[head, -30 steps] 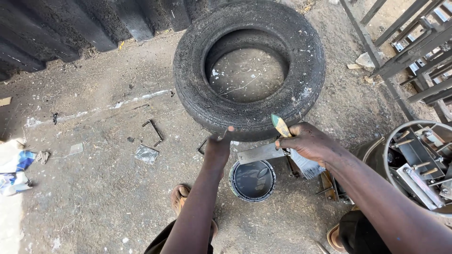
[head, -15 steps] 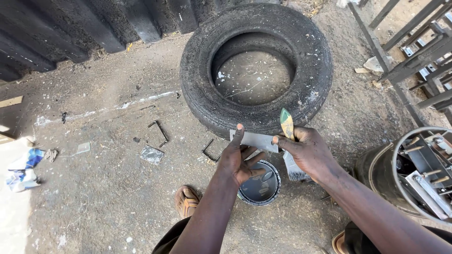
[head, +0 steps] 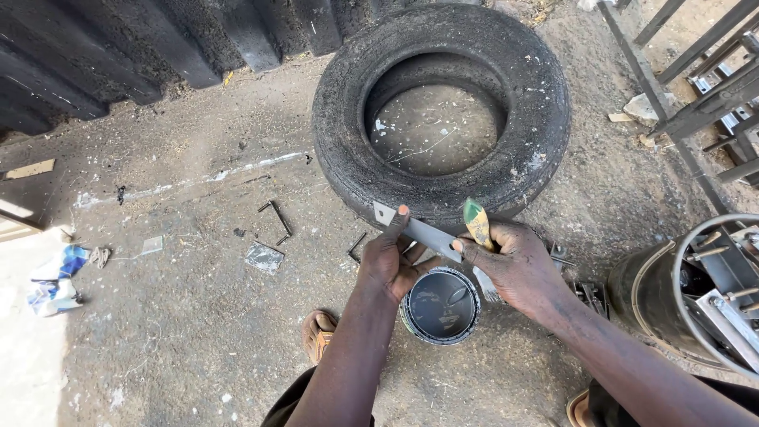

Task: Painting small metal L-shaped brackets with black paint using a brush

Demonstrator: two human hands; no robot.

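My left hand [head: 393, 261] grips a flat grey metal strip [head: 419, 231], its forefinger laid along the strip's upper edge. My right hand [head: 518, 265] pinches the strip's right end and also holds a paintbrush [head: 477, 224] with a yellow-green handle sticking up; its bristles point down towards the can. Right below both hands stands an open round can [head: 439, 307] of dark paint on the dirt. A worn black tyre [head: 443, 111] lies flat just beyond the hands.
Bent metal pieces [head: 276, 219] and a small flat scrap [head: 263, 258] lie on the dirt to the left. A drum of metal parts [head: 700, 296] stands at the right, a metal frame [head: 696, 103] behind it. My sandalled foot [head: 318, 335] is below the can.
The metal strip has come away from the tyre's edge and both hands now hold it over the paint can. The view has shifted slightly, so the tyre sits higher in the frame.
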